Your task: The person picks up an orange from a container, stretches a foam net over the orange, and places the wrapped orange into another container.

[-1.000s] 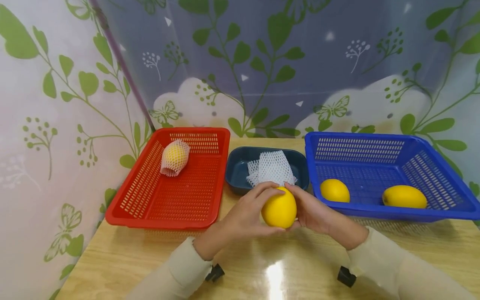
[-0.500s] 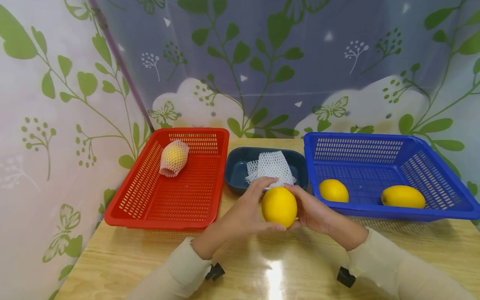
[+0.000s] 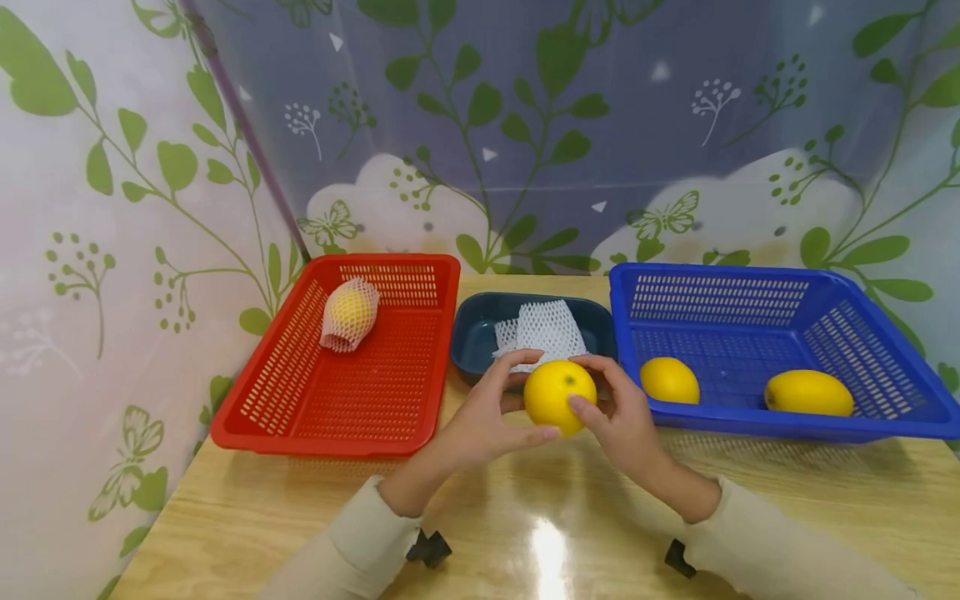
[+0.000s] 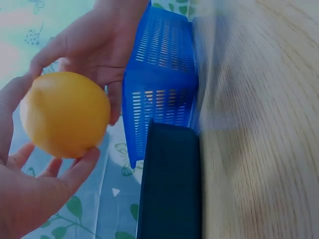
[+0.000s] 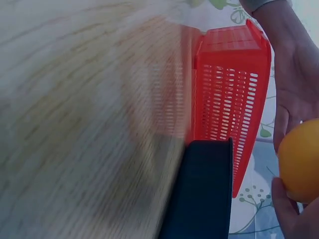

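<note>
A smooth yellow lemon (image 3: 553,392) is held between both hands above the table, its dark stem end turned up toward the head camera. My left hand (image 3: 487,417) grips it from the left, thumb below and fingers curled over the far side. From the right, my right hand (image 3: 626,425) holds it with the thumb pressed on its near face and fingers behind. In the left wrist view the lemon (image 4: 65,114) sits between the two hands. Just behind them, white foam net sleeves (image 3: 547,329) lie in a dark green tray (image 3: 468,337).
On the left stands a red basket (image 3: 375,400) holding one fruit in a foam net (image 3: 351,315). A blue basket (image 3: 720,333) on the right holds a round-looking lemon (image 3: 670,381) and a longer one (image 3: 808,393). The wooden table (image 3: 300,533) extends in front.
The lemon has turned so its stem end shows, and it sits slightly higher. My right hand has shifted its grip, bringing the thumb round to the near face.
</note>
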